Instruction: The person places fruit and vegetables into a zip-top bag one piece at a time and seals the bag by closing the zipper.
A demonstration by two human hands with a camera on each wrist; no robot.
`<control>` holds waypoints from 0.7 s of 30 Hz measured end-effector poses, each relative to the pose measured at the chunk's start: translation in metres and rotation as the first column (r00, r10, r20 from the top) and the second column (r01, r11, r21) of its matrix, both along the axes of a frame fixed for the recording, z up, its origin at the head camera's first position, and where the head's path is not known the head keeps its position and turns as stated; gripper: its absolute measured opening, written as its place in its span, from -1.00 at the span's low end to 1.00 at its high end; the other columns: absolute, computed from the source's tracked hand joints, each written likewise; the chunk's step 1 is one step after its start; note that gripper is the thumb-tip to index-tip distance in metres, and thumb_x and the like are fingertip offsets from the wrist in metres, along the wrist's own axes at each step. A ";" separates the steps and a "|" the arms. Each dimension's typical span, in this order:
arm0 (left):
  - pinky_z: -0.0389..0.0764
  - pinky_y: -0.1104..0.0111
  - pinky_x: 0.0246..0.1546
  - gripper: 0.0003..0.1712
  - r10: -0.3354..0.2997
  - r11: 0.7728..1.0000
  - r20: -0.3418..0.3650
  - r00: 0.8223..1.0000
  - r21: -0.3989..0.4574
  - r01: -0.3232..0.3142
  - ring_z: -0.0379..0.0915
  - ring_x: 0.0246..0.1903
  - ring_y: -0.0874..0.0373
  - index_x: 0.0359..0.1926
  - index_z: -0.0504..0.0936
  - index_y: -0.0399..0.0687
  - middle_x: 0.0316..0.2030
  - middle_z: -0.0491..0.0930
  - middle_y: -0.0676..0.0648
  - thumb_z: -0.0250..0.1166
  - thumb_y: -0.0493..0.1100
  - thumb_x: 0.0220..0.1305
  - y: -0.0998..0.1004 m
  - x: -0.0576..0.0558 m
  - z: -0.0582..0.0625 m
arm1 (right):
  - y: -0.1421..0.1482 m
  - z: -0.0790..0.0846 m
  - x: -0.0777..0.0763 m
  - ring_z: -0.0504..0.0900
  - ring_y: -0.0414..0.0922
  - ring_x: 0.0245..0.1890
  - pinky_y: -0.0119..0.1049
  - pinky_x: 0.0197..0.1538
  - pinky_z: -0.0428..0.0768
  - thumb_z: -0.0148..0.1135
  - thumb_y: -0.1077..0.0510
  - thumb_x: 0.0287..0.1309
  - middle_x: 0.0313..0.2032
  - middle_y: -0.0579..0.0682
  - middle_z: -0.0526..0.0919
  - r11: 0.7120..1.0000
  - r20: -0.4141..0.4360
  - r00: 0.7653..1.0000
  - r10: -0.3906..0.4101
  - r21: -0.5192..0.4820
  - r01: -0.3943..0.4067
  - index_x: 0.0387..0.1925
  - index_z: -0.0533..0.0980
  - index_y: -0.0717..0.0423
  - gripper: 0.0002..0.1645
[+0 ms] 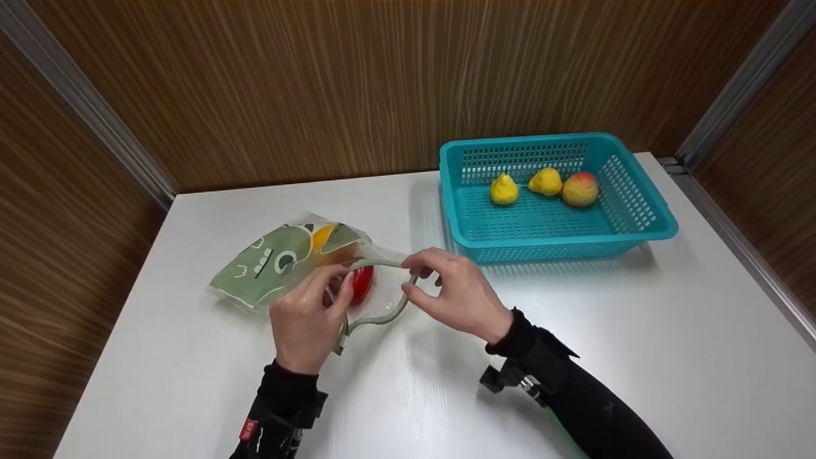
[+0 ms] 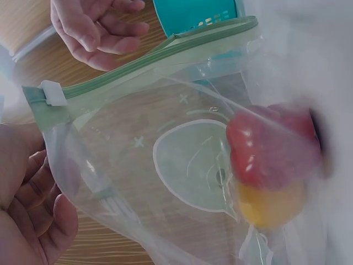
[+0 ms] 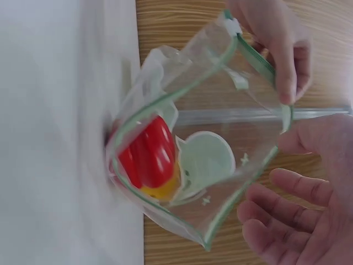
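A clear zip bag (image 1: 386, 290) with a green rim and a green cartoon print lies on the white table, its mouth spread. Inside it are a red bell pepper (image 3: 156, 152) and something yellow-orange (image 2: 270, 204) beneath the pepper. My left hand (image 1: 309, 319) pinches the bag's rim by the white slider (image 2: 53, 93). Across the mouth, my right hand (image 1: 459, 290) touches the far corner of the rim with thumb and index finger; a gap shows between those two tips. Its other fingers are loosely bent off the bag in the right wrist view.
A turquoise basket (image 1: 561, 244) stands at the back right of the table. In it lie two yellow pears (image 1: 503, 190) and a red-yellow peach (image 1: 580, 189). Wood-patterned panels (image 1: 306, 95) rise behind the table and on both sides.
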State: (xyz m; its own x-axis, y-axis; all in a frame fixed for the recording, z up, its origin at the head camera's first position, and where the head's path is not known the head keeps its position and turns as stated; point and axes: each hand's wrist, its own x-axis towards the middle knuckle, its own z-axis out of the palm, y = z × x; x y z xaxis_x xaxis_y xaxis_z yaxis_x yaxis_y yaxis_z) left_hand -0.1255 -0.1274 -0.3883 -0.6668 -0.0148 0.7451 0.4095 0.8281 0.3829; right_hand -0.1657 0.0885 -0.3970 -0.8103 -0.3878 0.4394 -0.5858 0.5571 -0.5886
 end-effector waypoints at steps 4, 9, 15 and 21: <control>0.49 0.44 -0.60 -0.90 -0.004 1.000 -0.007 1.000 0.001 0.004 0.54 -0.58 0.21 -0.35 0.66 -0.10 -0.51 0.69 -0.01 0.39 -0.19 0.09 -0.001 0.000 0.001 | 0.007 0.006 -0.003 0.58 -0.25 -0.28 -0.45 -0.33 0.53 0.29 0.03 0.11 -0.28 -0.14 0.69 1.000 0.010 1.000 -0.028 -0.010 0.028 -0.14 0.58 -0.07 -0.75; 0.48 0.43 -0.60 -0.89 -0.010 1.000 -0.024 1.000 -0.006 0.010 0.53 -0.59 0.22 -0.35 0.66 -0.11 -0.51 0.69 -0.02 0.39 -0.19 0.09 0.000 -0.001 0.001 | 0.016 0.011 -0.006 0.55 -0.28 -0.27 -0.40 -0.31 0.54 0.28 0.03 0.12 -0.27 -0.11 0.68 0.998 0.017 0.999 -0.048 -0.027 0.049 -0.13 0.58 -0.07 -0.74; 0.53 0.42 -0.57 -0.87 -0.014 1.000 -0.015 1.000 -0.007 0.013 0.56 -0.58 0.19 -0.33 0.67 -0.11 -0.46 0.71 -0.04 0.39 -0.17 0.09 0.000 -0.001 0.001 | 0.030 0.013 -0.011 0.56 -0.22 -0.25 -0.31 -0.27 0.59 0.29 0.04 0.11 -0.27 -0.16 0.65 0.996 0.036 0.997 -0.075 -0.043 0.077 -0.12 0.57 -0.09 -0.73; 0.53 0.41 -0.58 -0.88 -0.008 1.000 -0.016 1.000 -0.005 0.008 0.55 -0.59 0.18 -0.34 0.67 -0.11 -0.48 0.71 -0.04 0.39 -0.18 0.09 0.001 -0.001 0.001 | 0.049 0.012 -0.019 0.55 -0.28 -0.23 -0.36 -0.25 0.56 0.27 0.03 0.13 -0.23 -0.16 0.66 0.995 0.078 0.992 -0.097 -0.018 0.098 -0.10 0.57 -0.10 -0.73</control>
